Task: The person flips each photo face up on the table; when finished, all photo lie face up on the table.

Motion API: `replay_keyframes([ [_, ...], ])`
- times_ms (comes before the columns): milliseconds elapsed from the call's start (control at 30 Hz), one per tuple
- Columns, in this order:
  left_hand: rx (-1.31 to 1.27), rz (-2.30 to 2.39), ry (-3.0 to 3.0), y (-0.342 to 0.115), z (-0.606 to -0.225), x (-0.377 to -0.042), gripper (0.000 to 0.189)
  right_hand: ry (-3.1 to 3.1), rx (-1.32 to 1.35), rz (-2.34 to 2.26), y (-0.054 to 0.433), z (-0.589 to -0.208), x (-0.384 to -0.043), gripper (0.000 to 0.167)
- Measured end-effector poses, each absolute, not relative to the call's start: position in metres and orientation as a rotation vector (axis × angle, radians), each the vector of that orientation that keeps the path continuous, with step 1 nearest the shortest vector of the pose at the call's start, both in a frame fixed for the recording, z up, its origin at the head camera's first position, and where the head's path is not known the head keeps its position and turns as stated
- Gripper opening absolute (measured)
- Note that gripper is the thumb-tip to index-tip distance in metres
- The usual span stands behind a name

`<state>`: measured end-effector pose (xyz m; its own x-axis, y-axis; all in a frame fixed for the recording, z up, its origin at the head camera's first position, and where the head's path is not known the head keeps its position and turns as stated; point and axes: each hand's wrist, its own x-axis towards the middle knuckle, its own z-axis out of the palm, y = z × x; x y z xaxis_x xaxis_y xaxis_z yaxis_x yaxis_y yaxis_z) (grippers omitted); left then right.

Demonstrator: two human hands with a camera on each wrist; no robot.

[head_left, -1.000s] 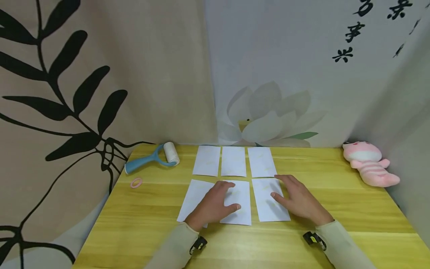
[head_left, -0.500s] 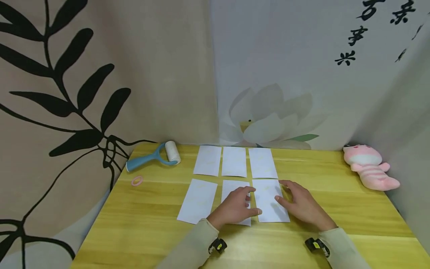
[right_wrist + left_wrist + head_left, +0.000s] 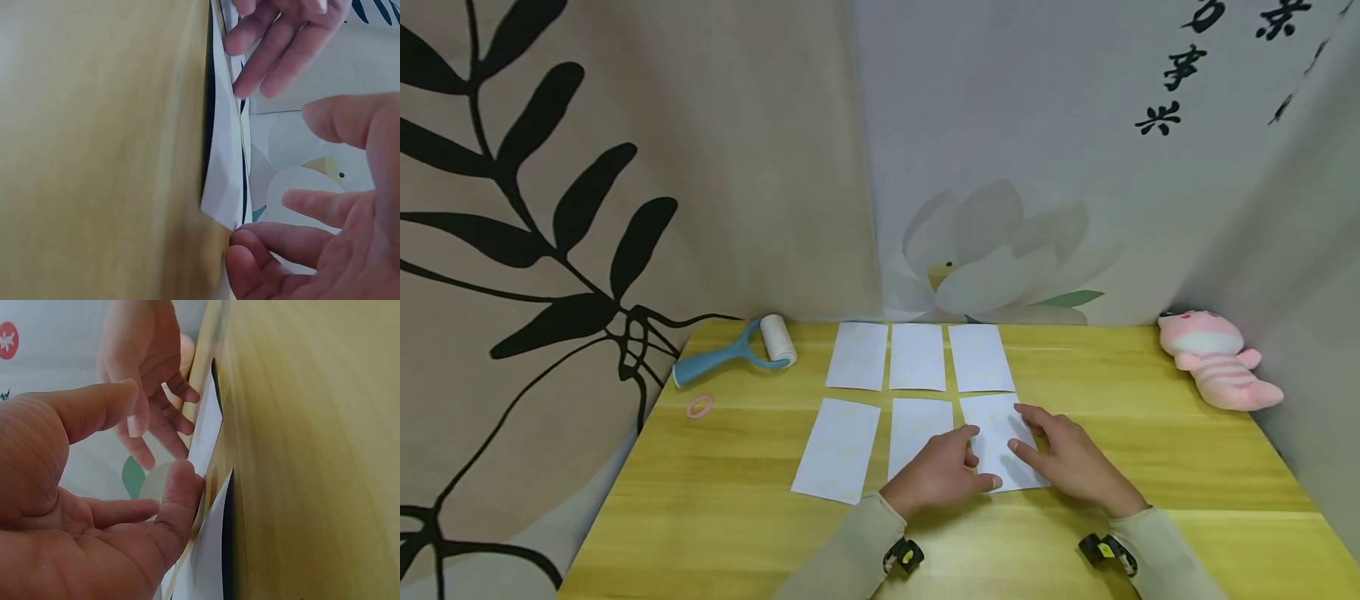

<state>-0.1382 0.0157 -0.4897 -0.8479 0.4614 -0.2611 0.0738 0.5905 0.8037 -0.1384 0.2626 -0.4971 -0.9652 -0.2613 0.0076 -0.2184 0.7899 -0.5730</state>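
Ring [image 3: 699, 407], roller [image 3: 715, 361]: well left of both hands. Left card [image 3: 835, 450]: left of left hand, apart. Far cards [image 3: 917, 357], three in row: beyond hands. Middle card [image 3: 917, 429]: partly hidden behind left hand. Left hand [image 3: 940, 471]: thumb wide of fingers, nothing held. Right card [image 3: 996, 450]: between hands. Right hand [image 3: 1071, 458]: thumb wide of fingers, nothing pinched, fingertips at right card's right edge. Toy [image 3: 1221, 362]: well right of right hand.

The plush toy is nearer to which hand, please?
Right: the right hand is left of the plush toy, at the right edge of the front right card; the left hand is farther left, at that card's left edge.
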Motion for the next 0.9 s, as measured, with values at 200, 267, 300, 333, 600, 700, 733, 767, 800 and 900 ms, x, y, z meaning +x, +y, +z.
replay_keyframes([
  [200,0.423,1.119,2.381,0.016,-0.488,-0.139,0.082,2.87,-0.38,-0.994,0.259,-0.495,-0.135,0.065],
  [267,0.426,1.107,2.382,0.017,-0.489,-0.14,0.083,2.874,-0.392,-1.003,0.259,-0.495,-0.135,0.065],
  [300,0.43,1.11,2.383,0.017,-0.489,-0.141,0.083,2.875,-0.396,-1.006,0.258,-0.495,-0.135,0.066],
  [333,0.436,1.117,2.384,0.017,-0.49,-0.142,0.084,2.876,-0.405,-1.009,0.258,-0.495,-0.135,0.066],
  [600,0.556,1.137,2.457,0.024,-0.496,-0.145,0.093,2.876,-0.464,-0.981,0.262,-0.494,-0.136,0.074],
  [700,0.575,1.131,2.474,0.025,-0.496,-0.143,0.094,2.869,-0.543,-0.916,0.264,-0.495,-0.134,0.091],
  [733,0.574,1.126,2.479,0.026,-0.496,-0.143,0.094,2.865,-0.573,-0.895,0.265,-0.496,-0.133,0.096],
  [767,0.566,1.13,2.478,0.026,-0.496,-0.142,0.094,2.866,-0.593,-0.872,0.266,-0.497,-0.131,0.101],
  [800,0.559,1.135,2.479,0.026,-0.495,-0.141,0.094,2.864,-0.606,-0.856,0.267,-0.498,-0.131,0.103],
  [900,0.536,1.144,2.471,0.027,-0.495,-0.141,0.093,2.862,-0.627,-0.842,0.268,-0.5,-0.13,0.103],
])
